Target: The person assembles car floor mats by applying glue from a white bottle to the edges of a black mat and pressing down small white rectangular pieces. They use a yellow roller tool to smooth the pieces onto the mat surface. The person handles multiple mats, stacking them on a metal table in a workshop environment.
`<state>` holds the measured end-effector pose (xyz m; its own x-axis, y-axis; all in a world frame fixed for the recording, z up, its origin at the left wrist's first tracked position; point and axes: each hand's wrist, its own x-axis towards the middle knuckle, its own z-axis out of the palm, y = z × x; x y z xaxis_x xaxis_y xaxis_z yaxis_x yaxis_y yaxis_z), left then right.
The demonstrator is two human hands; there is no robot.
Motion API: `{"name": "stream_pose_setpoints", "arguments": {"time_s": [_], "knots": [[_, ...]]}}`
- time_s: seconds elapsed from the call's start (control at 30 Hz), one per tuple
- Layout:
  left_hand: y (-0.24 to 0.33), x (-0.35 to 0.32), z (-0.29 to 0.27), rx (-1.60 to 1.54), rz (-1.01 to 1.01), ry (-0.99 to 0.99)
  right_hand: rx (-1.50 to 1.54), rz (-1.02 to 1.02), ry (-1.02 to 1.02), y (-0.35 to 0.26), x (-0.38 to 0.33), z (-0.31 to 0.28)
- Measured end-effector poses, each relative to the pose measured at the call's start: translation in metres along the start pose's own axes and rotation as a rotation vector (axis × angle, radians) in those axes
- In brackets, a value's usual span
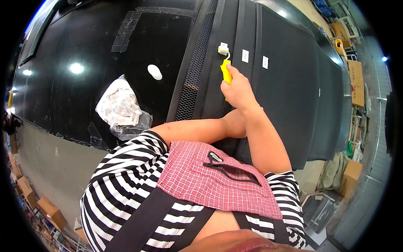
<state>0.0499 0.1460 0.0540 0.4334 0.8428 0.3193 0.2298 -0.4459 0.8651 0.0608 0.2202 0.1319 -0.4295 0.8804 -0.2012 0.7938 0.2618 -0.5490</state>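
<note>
My right hand (pixel 240 89) is closed round the yellow handle of a small roller (pixel 226 70). The roller's pale head lies over a white label (pixel 224 44) on the black fabric. Two more white labels, a nearer one (pixel 245 56) and one further right (pixel 265 62), sit on neighbouring black pieces. My left hand (pixel 236 124) rests low on the black pieces (pixel 285 92), partly behind my right forearm. Its fingers are hidden, so I cannot tell what they do. A strip of black honeycomb mesh (pixel 195 80) runs along the left edge of the pieces.
On the glossy black tabletop (pixel 63 96) lie a clear plastic bag with crumpled white paper (pixel 121 103) and a white oval object (pixel 154 72). Tape strips (pixel 126 31) mark the tabletop. Cardboard boxes (pixel 356 84) stand along the right; more boxes (pixel 50 210) are at lower left.
</note>
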Motion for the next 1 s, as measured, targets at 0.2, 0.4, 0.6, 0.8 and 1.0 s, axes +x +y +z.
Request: {"name": "stream_pose_setpoints", "arguments": {"time_s": [0.2, 0.4, 0.6, 0.8, 1.0], "knots": [[-0.023, -0.007, 0.021, 0.114, 0.16, 0.178, -0.04, -0.024, -0.028, -0.002, -0.019, 0.004], [-0.023, -0.003, 0.02, 0.174, 0.202, 0.174, -0.072, -0.02, 0.012, 0.0, -0.024, 0.005], [-0.014, -0.001, 0.014, 0.058, 0.014, 0.034, 0.173, -0.064, 0.2, 0.007, -0.018, -0.012], [-0.013, -0.004, 0.012, 0.098, 0.158, 0.159, 0.062, 0.005, 0.053, -0.002, -0.01, 0.0], [-0.009, -0.005, 0.01, 0.068, 0.154, 0.16, -0.192, -0.043, 0.009, 0.001, -0.008, 0.007]]}}
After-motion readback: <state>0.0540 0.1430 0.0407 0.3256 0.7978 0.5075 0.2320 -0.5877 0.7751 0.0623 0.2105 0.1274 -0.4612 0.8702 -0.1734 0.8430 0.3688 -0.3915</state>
